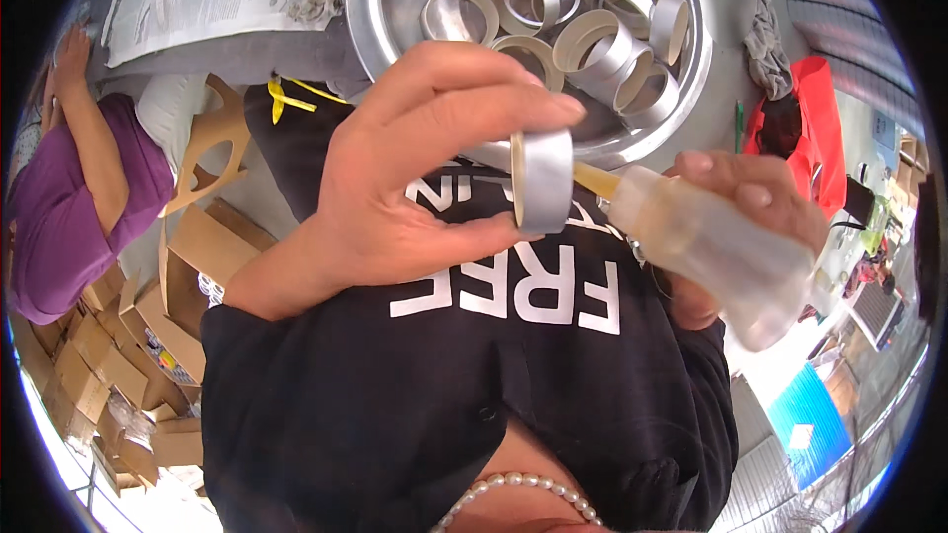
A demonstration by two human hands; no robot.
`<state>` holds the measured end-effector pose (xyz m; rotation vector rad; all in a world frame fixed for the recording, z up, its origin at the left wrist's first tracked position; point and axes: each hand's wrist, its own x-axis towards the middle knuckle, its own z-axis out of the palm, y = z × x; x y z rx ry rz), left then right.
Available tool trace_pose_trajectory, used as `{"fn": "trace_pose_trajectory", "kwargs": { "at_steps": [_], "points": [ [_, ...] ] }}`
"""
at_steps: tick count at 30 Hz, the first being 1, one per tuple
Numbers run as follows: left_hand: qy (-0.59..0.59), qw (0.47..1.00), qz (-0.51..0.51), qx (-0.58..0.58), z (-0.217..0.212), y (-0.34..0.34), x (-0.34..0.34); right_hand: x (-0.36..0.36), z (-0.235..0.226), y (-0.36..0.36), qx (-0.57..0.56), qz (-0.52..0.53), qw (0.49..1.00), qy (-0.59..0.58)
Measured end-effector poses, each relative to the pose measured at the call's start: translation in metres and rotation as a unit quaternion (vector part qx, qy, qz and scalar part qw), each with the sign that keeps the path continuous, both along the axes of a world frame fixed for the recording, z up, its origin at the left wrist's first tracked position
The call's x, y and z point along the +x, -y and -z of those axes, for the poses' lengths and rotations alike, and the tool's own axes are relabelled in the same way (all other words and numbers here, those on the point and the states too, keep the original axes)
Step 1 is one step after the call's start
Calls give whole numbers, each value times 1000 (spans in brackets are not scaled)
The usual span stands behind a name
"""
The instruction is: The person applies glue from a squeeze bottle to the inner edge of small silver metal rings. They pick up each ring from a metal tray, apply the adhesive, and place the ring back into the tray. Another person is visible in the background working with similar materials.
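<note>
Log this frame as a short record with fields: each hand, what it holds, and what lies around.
left hand: pinches a silver ring between thumb and fingers
right hand: grips a translucent squeeze bottle
bottle nozzle: yellowish, pointed into the ring's open side
round metal tray: holds many more silver rings
behind the tray: spread newspaper
left edge: another person in a purple sleeve, cardboard boxes below

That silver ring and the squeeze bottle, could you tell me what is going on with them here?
A person's left hand pinches a short silver ring by its rim, while the right hand grips a translucent squeeze bottle whose yellowish nozzle points into the ring's open side. Beyond the hands, a round metal tray holds many similar rings. Another person in a purple sleeve sits at the left.
</note>
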<state>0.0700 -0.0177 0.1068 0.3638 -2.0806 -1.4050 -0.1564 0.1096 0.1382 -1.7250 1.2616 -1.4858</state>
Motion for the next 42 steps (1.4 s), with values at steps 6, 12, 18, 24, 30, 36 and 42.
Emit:
{"fn": "trace_pose_trajectory", "kwargs": {
  "at_steps": [6,12,18,24,30,36,42],
  "points": [
    [-58,991,-25,-119,12,-8,-3,5,19,20,25,165,985,45],
    [-72,977,-12,-200,3,-3,-6,1,19,27,204,129,908,343],
    [24,967,-152,-201,0,21,17,-22,42,32,208,28,754,622],
    [416,726,-482,-260,56,118,121,-40,41,20,95,11,765,637],
    [127,823,-525,-174,28,137,76,-40,40,21,104,78,770,624],
    [362,899,-104,-225,21,28,-46,-42,37,21,78,91,787,605],
    [359,899,-96,-231,28,22,-48,-45,33,8,56,100,817,565]
  ]
}}
